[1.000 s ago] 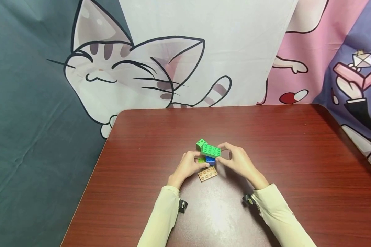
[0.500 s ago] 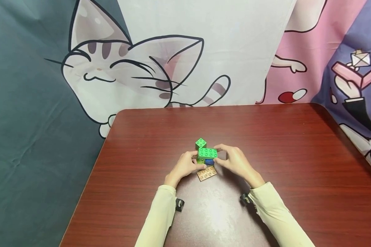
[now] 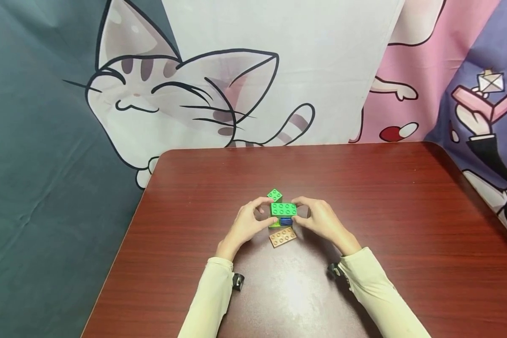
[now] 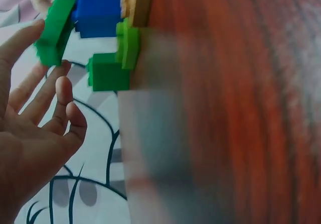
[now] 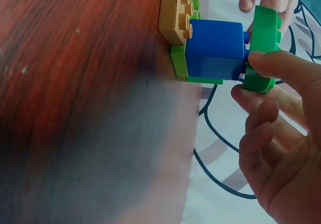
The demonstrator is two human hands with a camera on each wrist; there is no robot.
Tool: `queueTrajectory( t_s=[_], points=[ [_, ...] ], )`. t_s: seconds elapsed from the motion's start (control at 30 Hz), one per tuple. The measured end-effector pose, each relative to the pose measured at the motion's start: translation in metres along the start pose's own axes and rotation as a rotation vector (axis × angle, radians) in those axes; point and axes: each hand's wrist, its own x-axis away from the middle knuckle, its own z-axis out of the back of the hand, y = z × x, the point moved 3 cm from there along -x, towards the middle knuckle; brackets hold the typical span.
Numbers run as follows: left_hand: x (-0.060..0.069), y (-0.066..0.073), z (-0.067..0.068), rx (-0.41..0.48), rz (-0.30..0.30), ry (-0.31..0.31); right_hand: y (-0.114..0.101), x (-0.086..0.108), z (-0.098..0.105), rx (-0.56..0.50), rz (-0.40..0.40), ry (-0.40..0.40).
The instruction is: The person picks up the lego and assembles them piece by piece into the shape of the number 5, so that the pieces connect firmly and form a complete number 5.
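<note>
I judge the blue brick [image 5: 215, 48] placed, but the long green brick [image 3: 283, 210], pinched by left hand [image 3: 246, 225] and right hand [image 3: 324, 220], not fully seated.

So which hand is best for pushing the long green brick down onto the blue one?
Probably the right hand. It pinches the end of the long green brick that sits above the blue brick, while the left hand is at the end that sticks out past it.
</note>
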Motion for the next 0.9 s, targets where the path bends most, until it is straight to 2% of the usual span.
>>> queueTrajectory(
  t_s=[0.13, 0.37, 0.9],
  points=[
    [-0.0009, -0.0016, -0.0031, -0.034, -0.016, 0.025, -0.0008, -0.0014, -0.0016, 0.001, 0.008, -0.013],
    [-0.0005, -0.0035, -0.0048, -0.030, -0.023, 0.048, 0.0009, -0.0005, -0.0010, -0.007, 0.017, -0.005],
    [-0.0009, -0.0050, -0.0055, -0.096, -0.058, 0.054, 0.0041, 0.0029, 0.0005, -0.141, 0.031, -0.073]
  ],
)
